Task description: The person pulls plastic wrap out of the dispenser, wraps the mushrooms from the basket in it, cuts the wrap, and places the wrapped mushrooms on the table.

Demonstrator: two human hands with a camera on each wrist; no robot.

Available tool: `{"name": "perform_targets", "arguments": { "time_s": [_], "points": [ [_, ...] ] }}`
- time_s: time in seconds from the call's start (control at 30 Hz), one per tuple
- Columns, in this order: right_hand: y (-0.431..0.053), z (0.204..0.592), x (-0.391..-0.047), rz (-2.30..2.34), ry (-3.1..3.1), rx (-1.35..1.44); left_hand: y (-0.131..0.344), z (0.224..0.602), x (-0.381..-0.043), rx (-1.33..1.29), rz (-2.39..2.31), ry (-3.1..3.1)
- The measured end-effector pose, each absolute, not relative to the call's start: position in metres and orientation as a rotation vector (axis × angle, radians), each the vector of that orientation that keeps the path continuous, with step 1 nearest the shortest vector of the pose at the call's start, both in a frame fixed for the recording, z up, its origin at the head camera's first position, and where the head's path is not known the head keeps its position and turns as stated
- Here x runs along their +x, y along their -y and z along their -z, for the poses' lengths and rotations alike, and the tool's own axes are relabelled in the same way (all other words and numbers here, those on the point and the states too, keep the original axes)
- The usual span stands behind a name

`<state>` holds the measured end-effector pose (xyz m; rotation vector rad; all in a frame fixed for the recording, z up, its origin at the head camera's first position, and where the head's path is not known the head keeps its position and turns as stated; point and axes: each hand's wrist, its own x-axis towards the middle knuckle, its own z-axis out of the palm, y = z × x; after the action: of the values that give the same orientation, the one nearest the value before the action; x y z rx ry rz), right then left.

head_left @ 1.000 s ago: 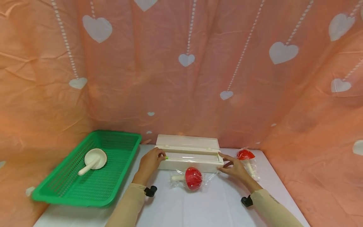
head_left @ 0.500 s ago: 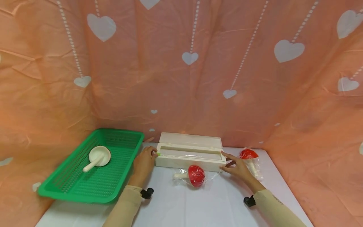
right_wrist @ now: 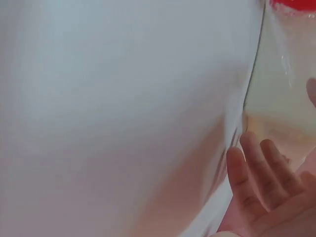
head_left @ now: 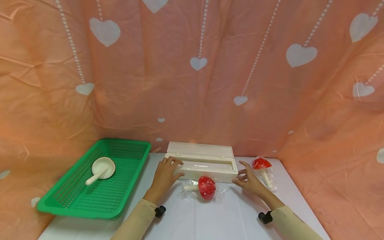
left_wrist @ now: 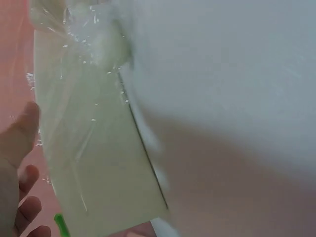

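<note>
A long white cling film dispenser (head_left: 207, 175) stands on the table with its lid (head_left: 199, 150) raised. Clear film shows over its opening. My left hand (head_left: 165, 175) is at the dispenser's left end, fingers loose and thumb apart, holding nothing. A green tab (left_wrist: 61, 225) shows below those fingers in the left wrist view. At the right end, my right hand (head_left: 250, 181) has its fingers spread beside the box; whether they touch it, I cannot tell. In front lies a mushroom-shaped piece (head_left: 207, 188), with a red spotted cap and white stem, in clear film.
On the left stands a green plastic basket (head_left: 132, 186) with a white mushroom-shaped piece (head_left: 103, 167) in it, stem towards me. Another film-wrapped red mushroom-shaped piece (head_left: 261, 163) lies at the right, behind my right hand. An orange curtain (head_left: 192, 100) with hearts closes off the back and sides.
My left hand slid left along the dispenser pinching the green tab, then let go and moved back right with loosened fingers. My right hand has come off the box's right end, its fingers spreading.
</note>
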<state>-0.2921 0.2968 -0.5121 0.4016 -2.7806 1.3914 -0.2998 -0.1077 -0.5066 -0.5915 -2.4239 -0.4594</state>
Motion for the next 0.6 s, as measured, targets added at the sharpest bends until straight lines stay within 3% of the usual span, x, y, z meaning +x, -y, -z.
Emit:
{"name": "perform_targets", "arguments": {
  "time_s": [0.37,0.6],
  "points": [
    [-0.290,0.510,-0.269,-1.358,2.679,0.305,0.106,0.510,-0.294,-0.633,0.405,2.361],
    [-0.287,0.510,-0.255,-1.323,2.574,0.563,0.103,0.512,-0.282,-0.802,0.480,2.422]
  ]
}}
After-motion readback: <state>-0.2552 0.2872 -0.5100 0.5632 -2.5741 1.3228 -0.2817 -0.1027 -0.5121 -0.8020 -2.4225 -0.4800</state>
